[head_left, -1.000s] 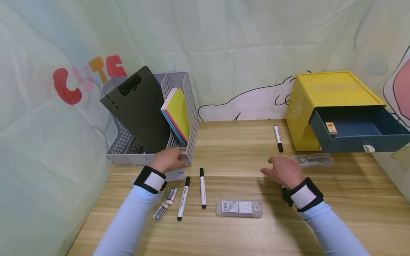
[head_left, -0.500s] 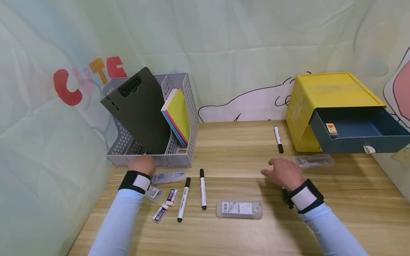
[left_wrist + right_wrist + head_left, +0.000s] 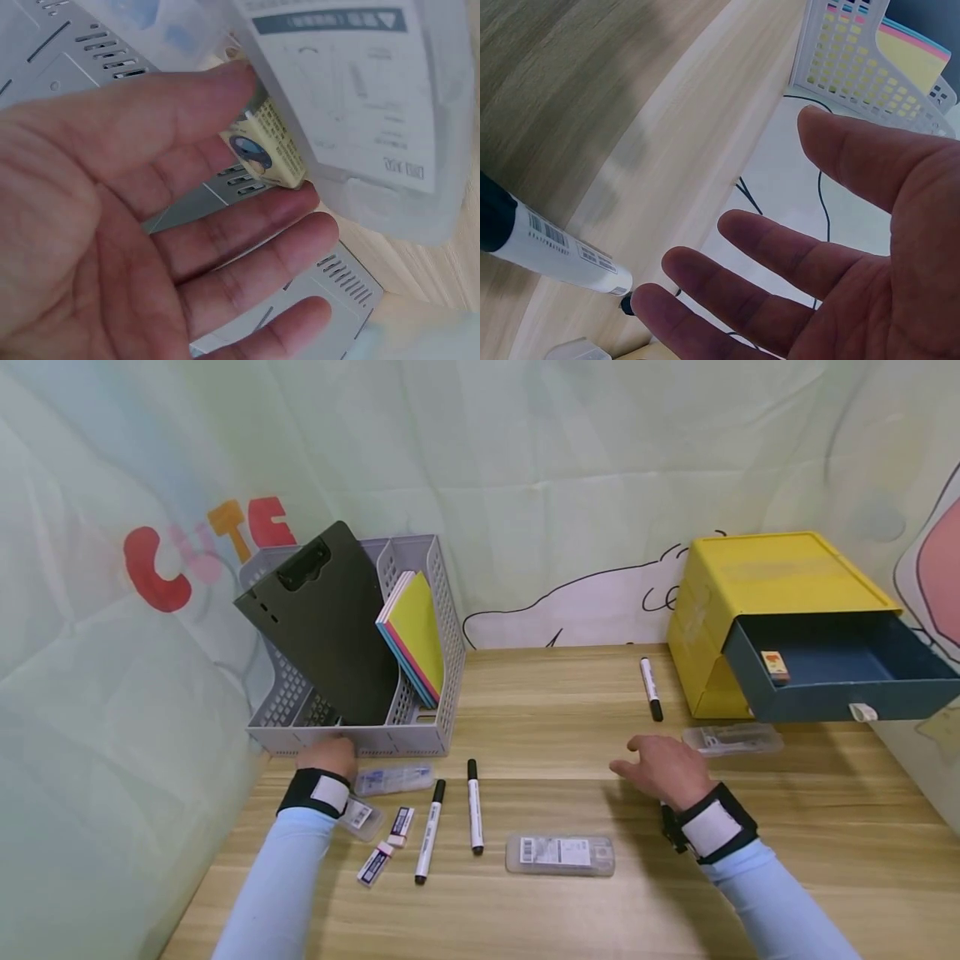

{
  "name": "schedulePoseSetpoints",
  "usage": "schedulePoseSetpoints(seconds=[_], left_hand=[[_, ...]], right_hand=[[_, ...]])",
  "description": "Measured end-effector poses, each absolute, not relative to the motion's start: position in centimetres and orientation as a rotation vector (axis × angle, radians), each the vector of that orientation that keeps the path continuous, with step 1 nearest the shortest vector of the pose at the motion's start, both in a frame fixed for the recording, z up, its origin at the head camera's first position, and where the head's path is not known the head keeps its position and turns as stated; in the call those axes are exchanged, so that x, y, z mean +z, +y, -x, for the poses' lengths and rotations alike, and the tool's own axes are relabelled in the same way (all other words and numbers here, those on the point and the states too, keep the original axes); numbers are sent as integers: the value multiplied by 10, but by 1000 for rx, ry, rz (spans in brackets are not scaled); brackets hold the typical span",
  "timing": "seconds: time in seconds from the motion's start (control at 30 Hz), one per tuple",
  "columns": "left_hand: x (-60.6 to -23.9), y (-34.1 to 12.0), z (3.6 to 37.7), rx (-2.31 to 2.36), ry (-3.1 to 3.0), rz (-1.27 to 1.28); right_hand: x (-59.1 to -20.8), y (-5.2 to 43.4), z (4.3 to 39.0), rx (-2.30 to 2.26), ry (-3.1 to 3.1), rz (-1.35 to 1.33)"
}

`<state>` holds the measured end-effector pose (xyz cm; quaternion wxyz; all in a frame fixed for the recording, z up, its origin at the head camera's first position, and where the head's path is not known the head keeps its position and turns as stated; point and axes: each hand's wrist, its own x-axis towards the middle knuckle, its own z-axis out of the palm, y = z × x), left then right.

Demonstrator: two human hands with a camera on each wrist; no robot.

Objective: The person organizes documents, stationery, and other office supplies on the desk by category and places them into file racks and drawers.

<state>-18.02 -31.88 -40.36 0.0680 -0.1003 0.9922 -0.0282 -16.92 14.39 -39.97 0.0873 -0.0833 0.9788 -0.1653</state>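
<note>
My left hand (image 3: 327, 757) is low at the front edge of the grey desk organizer (image 3: 408, 742). In the left wrist view its thumb and index finger pinch a small cream box (image 3: 266, 146) with a round blue picture, while the other fingers stay extended. Right beside that box is a clear plastic case (image 3: 360, 105) with a printed label. My right hand (image 3: 663, 770) hovers over the table with spread, relaxed fingers and holds nothing. Below its fingertips in the right wrist view lies a white marker (image 3: 562, 251).
The organizer holds a black clipboard (image 3: 330, 627) and colored notebooks (image 3: 416, 639). Two erasers (image 3: 375, 862), markers (image 3: 430, 832) and a clear case (image 3: 560, 855) lie in front. At right, a yellow cabinet (image 3: 787, 568) has its blue drawer (image 3: 825, 700) pulled out, with a small box (image 3: 775, 667) inside.
My left hand has moved left along the organizer's front and down toward the table, uncovering the clear cases there. The right hand has stayed in place.
</note>
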Motion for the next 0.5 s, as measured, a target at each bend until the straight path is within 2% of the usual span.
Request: schedulePoseSetpoints(seconds=[0.33, 0.5], left_hand=[[-392, -305, 179, -127, 2990, 330], [-372, -288, 177, -173, 2987, 188]], right_hand=[[-402, 144, 169, -481, 2896, 228], [-402, 142, 169, -476, 2901, 230]])
